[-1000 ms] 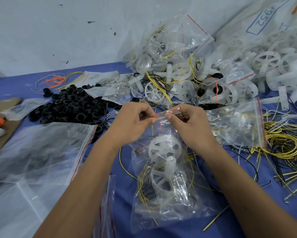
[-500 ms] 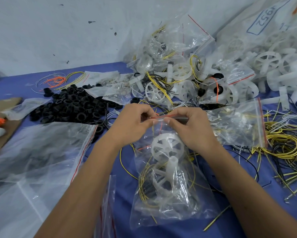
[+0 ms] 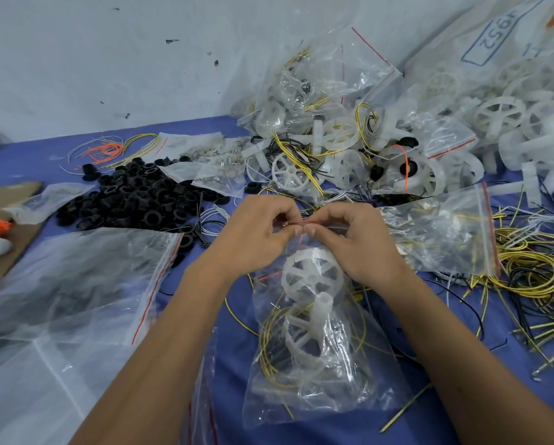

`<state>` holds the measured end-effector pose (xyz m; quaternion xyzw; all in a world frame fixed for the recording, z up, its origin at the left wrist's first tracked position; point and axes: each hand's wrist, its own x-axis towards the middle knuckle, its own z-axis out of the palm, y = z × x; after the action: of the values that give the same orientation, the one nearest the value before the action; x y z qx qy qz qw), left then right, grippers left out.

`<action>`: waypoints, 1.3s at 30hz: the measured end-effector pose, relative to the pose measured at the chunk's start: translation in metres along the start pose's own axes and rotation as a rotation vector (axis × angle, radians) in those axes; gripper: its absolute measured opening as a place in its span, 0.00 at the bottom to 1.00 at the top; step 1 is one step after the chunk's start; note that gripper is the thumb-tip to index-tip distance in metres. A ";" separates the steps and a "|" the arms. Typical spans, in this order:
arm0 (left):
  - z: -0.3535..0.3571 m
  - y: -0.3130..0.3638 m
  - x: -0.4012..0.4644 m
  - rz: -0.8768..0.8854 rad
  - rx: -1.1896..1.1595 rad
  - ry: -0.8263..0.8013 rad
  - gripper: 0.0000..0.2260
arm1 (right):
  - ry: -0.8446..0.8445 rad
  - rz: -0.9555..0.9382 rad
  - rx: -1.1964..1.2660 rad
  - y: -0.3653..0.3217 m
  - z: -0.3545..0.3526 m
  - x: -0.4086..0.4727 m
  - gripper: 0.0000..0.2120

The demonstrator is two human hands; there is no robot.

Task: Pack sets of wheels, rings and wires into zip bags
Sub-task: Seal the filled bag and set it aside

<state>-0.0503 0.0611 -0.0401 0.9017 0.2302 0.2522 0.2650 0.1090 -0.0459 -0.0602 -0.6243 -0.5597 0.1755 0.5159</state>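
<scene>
**Zip bag pinched at its top by two hands**

A clear zip bag is held at the centre of the view, its red-lined top edge pinched between the thumb and fingers of the left hand and the right hand, whose fingertips meet. Inside it, white spoked wheels and yellow wires can be seen (black parts too, though these are indistinct). A heap of black rings lies at 10 o'clock on the blue table. Filled bags are piled at 12 o'clock, loose yellow wire at 3 o'clock.
</scene>
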 end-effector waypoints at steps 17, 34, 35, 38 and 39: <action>-0.006 0.005 0.000 -0.034 0.027 -0.029 0.04 | 0.008 -0.059 -0.053 0.002 -0.005 0.001 0.02; -0.013 0.003 -0.001 -0.068 -0.004 0.008 0.07 | 0.022 -0.282 -0.253 0.005 -0.007 0.003 0.02; -0.013 0.004 -0.002 -0.070 0.002 0.002 0.08 | 0.016 -0.282 -0.262 0.006 -0.008 0.003 0.02; -0.008 0.007 -0.001 -0.049 0.035 0.000 0.07 | -0.007 -0.289 -0.323 0.009 -0.009 0.004 0.02; -0.006 0.009 0.000 -0.035 0.054 0.001 0.06 | -0.010 -0.302 -0.340 0.010 -0.010 0.004 0.03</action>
<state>-0.0519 0.0565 -0.0305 0.9043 0.2528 0.2416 0.2450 0.1230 -0.0449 -0.0629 -0.6106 -0.6708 0.0026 0.4211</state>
